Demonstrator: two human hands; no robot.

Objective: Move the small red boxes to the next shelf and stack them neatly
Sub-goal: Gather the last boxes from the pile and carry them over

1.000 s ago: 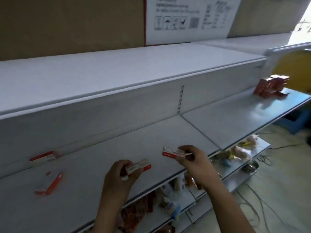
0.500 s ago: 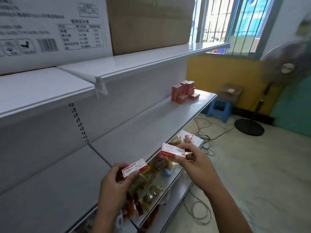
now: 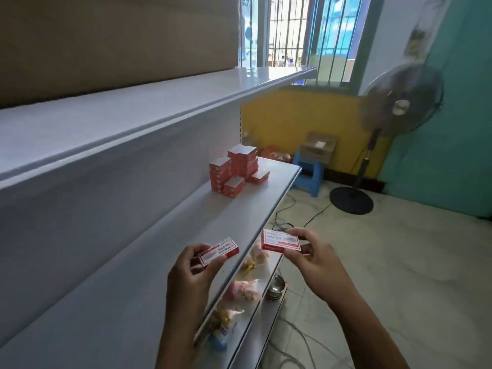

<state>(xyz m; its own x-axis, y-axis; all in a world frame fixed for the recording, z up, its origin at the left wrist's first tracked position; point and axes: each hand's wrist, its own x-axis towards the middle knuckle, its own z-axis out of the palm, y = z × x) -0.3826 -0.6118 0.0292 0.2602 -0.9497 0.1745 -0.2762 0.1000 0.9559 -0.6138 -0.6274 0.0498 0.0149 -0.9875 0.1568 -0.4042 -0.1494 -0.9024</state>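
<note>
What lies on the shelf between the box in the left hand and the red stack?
Nothing: in the head view the shelf is bare from the left hand's box to the stack.

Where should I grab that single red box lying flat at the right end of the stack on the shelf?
Probably pinch the lone flat box across its two long side faces, coming from above and from the shelf front. It lies flat and low, and the taller stacks close off its back and left.
</note>
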